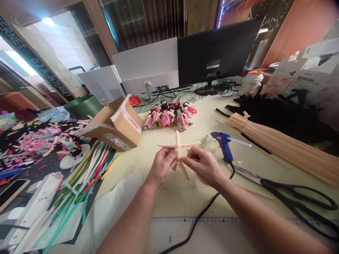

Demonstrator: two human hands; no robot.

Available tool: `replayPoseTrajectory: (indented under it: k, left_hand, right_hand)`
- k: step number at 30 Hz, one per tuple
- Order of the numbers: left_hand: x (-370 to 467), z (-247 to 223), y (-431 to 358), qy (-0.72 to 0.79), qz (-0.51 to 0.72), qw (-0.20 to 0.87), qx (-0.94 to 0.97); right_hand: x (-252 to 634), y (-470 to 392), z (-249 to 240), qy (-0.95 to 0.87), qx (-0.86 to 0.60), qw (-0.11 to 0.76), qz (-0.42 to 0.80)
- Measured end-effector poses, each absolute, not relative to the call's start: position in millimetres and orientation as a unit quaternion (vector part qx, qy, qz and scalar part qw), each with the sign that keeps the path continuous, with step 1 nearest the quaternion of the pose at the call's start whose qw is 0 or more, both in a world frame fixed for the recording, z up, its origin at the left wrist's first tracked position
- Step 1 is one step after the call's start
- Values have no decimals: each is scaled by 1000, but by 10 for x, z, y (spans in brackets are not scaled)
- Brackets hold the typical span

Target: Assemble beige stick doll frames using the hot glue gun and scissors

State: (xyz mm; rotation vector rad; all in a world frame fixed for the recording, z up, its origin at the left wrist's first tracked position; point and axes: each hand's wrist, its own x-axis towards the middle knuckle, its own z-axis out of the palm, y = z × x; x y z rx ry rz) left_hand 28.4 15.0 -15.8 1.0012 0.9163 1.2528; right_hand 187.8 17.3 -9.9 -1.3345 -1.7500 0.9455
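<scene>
Between my hands is a beige pipe-cleaner doll body point(177, 143), held upright over the table, with two arms spread sideways and legs hanging below. My left hand point(164, 161) is closed around its middle, thumb in front. My right hand point(202, 163) pinches at its lower right side, thumb and forefinger together near the top of a leg. The other fingers of that hand are curled in. Part of the body is hidden behind the left fingers. Beyond it stand several finished dolls point(166, 116) in pink and striped dresses.
Right of my hands lie a blue glue gun point(224, 146), large black-handled scissors point(296, 192), a beige pipe-cleaner bundle point(280, 144) and black pipe cleaners point(286, 116). Leftward are an open cardboard box point(124, 127) and coloured pipe cleaners point(76, 183). A black cord point(201, 215) crosses the front.
</scene>
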Motion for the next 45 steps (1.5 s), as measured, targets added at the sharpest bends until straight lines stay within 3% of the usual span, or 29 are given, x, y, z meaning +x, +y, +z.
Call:
replayPoseTrajectory:
  k: [45]
  left_hand:
    - [182, -170, 149, 463, 439, 565, 523]
  right_hand:
    - [1889, 140, -5, -716, -540, 340, 281]
